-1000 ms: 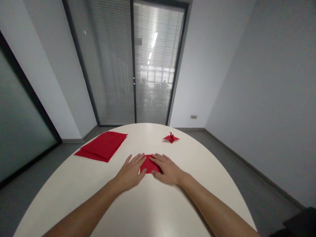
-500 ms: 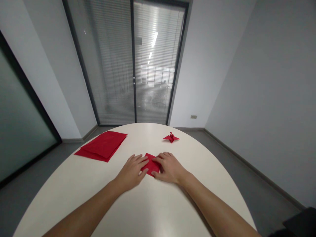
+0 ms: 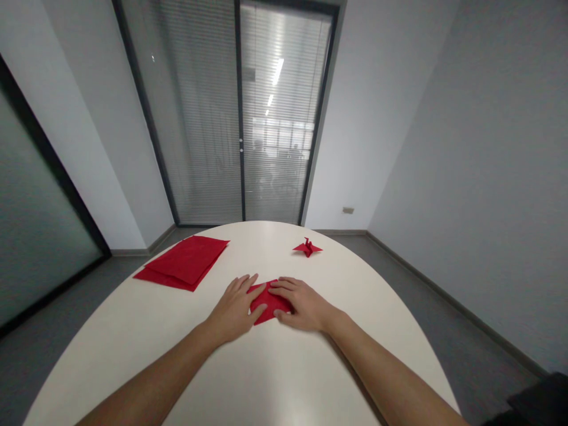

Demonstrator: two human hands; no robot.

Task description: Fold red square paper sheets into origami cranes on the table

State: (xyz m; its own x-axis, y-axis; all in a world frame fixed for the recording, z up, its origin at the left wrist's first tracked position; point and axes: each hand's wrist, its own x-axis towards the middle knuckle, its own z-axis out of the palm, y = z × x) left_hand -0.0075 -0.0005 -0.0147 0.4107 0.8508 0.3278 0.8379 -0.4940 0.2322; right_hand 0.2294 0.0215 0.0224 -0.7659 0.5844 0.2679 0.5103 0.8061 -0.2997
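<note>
A small folded sheet of red paper (image 3: 262,306) lies on the white table in front of me, between my two hands. My left hand (image 3: 234,309) rests at its left edge, fingers spread, with index finger and thumb on the paper. From the right, my right hand (image 3: 302,303) lies over the other side, fingers stretched across the top and thumb near the lower edge. Both hands are open and press lightly from above. Fingers cover the paper's left and right parts, so its full outline is hidden.
A red origami crane (image 3: 307,247) stands beyond my right hand. Larger red paper sheets (image 3: 186,260) lie stacked at the left, near the curved edge of the white round table (image 3: 266,378). A dark object (image 3: 536,402) shows at the lower right.
The red paper has turned on the table and now shows wider between my hands. My right hand's fingers have shifted slightly left over it; the left hand has moved only a little.
</note>
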